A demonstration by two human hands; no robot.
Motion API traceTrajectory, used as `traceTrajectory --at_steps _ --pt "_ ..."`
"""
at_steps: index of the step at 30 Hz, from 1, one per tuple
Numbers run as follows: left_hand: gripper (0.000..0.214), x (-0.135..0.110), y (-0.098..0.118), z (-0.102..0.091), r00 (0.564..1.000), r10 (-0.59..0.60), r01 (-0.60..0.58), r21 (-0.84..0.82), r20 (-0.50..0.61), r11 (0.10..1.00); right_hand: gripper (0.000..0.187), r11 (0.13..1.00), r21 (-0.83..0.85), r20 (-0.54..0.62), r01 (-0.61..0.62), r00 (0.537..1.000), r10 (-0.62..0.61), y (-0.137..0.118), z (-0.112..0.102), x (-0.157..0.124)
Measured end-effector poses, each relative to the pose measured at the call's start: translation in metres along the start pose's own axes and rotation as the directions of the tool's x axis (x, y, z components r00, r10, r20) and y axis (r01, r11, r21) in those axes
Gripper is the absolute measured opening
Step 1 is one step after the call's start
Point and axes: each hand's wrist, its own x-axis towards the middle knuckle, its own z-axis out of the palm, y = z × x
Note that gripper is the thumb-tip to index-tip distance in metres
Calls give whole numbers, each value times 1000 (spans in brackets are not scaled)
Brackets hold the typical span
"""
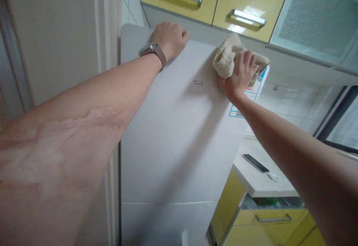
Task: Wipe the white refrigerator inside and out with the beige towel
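Note:
A white refrigerator (179,145) with TCL lettering on its door stands in front of me. My left hand (170,39), a watch (153,50) on its wrist, lies at the top edge of the door. Its fingers curl inward, and whatever they may hold is hidden. At the door's upper right corner, my right hand (241,72) grips a bunched beige cleaning cloth (225,57) pressed against the surface. The cloth and hand partly cover a printed label (237,111) with blue lines and a QR code.
Yellow wall cabinets (184,9) with metal handles hang just above the refrigerator, beside a frosted glass door (316,22). On the right, a white counter (257,186) carries a dark flat phone-like object (255,163) and a small white object (274,178). A door frame (104,26) borders the left.

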Motion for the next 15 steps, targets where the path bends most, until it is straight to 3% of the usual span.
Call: traceTrajectory --at_steps 7,15 --pt "56 -2 2 -3 1000 -26 26 27 15 999 37 996 5 -39 88 995 -88 7 9 -29" --pt "57 -1 1 -1 999 -46 44 61 26 997 40 995 14 42 100 994 -100 5 -1 -57"
